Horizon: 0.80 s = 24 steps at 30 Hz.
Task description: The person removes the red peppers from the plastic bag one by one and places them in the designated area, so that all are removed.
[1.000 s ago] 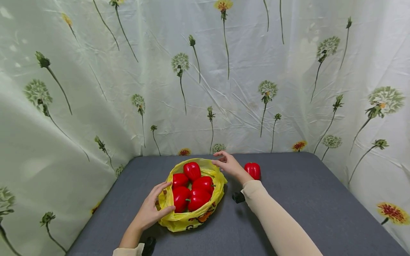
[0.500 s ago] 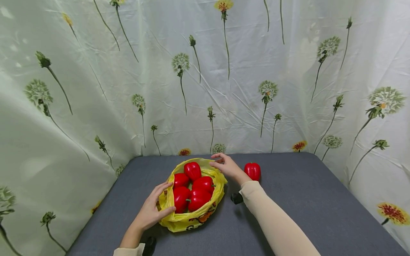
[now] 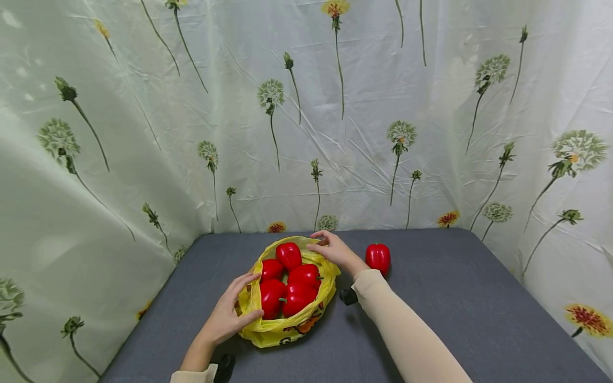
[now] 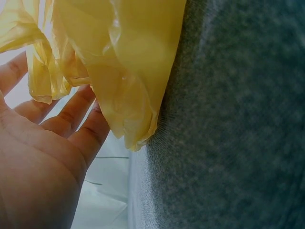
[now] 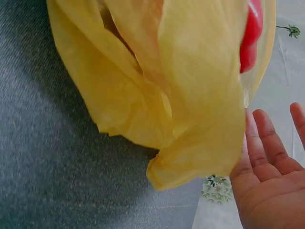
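A yellow plastic bag (image 3: pixel 264 338) sits with its mouth spread wide, and several red bell peppers (image 3: pixel 299 299) lie inside it. At its left rim is my left hand (image 3: pixel 227 316), thumb and fingertips apart and reaching over the edge. The left wrist view shows the loosely extended fingers (image 4: pixel 70 110) partly hidden by the bag's folds. My right hand (image 3: pixel 339 252) is at the far right rim, fingers loosely bent and pointing left. In the right wrist view its palm (image 5: pixel 274 193) faces the bag and the fingers are spread beside the plastic.
One more red bell pepper (image 3: pixel 378 258) stands on the grey cloth-covered table (image 3: pixel 445 298), just behind the right forearm. A pale curtain with dandelion prints (image 3: pixel 354 159) hangs around the table's far and side edges. Small black devices (image 3: pixel 348 297) show near both wrists.
My right hand has shifted a little left, inward over the bag's far rim. The left hand, the bag and the peppers look almost the same.
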### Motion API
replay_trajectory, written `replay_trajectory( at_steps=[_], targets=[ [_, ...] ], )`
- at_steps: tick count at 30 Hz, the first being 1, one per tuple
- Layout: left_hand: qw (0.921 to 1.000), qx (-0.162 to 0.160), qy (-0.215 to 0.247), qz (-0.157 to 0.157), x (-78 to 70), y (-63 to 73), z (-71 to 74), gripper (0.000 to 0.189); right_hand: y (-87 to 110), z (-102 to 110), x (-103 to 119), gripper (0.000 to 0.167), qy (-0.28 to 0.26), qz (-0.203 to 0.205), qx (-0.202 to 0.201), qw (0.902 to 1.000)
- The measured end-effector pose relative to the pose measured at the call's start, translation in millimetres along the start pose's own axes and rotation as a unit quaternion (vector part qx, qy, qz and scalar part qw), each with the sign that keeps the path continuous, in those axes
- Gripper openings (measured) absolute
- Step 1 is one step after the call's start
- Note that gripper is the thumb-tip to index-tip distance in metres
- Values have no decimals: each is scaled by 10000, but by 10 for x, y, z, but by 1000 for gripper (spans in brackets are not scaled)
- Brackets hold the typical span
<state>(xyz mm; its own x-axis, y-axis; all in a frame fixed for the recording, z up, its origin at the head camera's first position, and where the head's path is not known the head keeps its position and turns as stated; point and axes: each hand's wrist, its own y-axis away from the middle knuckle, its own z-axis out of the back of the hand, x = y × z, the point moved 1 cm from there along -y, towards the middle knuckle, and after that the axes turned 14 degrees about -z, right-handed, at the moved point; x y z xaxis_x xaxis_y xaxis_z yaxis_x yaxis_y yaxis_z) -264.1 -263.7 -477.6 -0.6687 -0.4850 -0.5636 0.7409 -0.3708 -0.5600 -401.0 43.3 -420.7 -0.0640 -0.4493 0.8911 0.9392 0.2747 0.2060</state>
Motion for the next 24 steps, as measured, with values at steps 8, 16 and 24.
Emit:
replay_trajectory(
  at_steps=[8, 16, 24],
  targets=[
    [10000, 14, -49, 59, 0, 7, 11, 74, -27, -138, 69, 51, 376, -14, -63, 9993],
    [10000, 31, -6, 94, -13, -14, 17, 74, -57, -226, 111, 52, 330, -132, 45, 9994],
    [9998, 12, -4, 200, -27, -16, 25, 76, -115, -353, 116, 56, 736, 0, -46, 9973]
  ],
)
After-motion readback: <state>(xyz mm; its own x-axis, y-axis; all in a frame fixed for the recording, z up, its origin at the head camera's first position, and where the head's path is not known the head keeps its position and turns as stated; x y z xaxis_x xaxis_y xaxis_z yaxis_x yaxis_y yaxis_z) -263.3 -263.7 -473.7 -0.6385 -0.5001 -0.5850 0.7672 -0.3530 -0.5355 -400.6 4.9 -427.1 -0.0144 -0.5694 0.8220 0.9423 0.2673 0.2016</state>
